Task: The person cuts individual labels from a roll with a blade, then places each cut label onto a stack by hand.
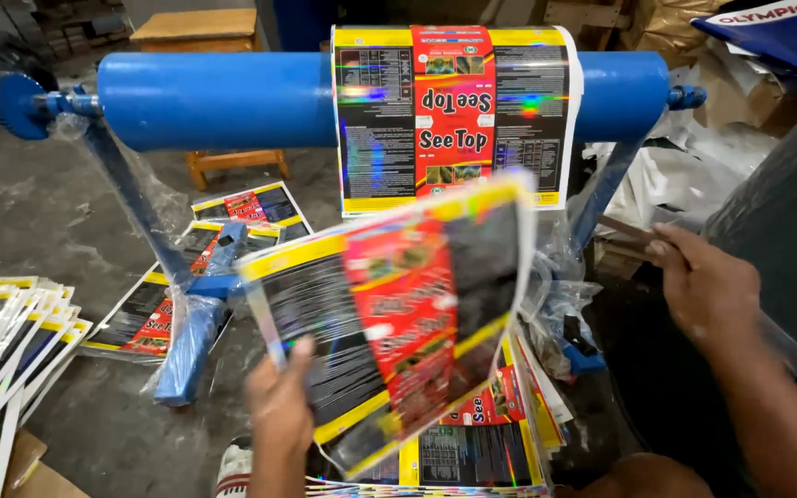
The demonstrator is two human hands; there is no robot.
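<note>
My left hand [280, 406] grips the lower left edge of a glossy printed sheet [398, 314], black and red with yellow borders, held up and blurred in front of me. My right hand [707, 286] is out to the right, fingers curled around a thin dark stick-like thing [627, 231] near the roller stand. Behind the sheet a blue roller [223, 97] lies across its stand, with a strip of the same printed film [454, 115] draped over it. A pile of cut sheets [472, 452] lies below the held sheet.
More printed sheets are stacked at the left edge [2, 360] and scattered on the concrete floor [232, 217] under the roller. A blue stand leg wrapped in plastic [186, 341] slants down. A wooden stool [200, 32] stands behind; crumpled plastic and cardboard lie at right.
</note>
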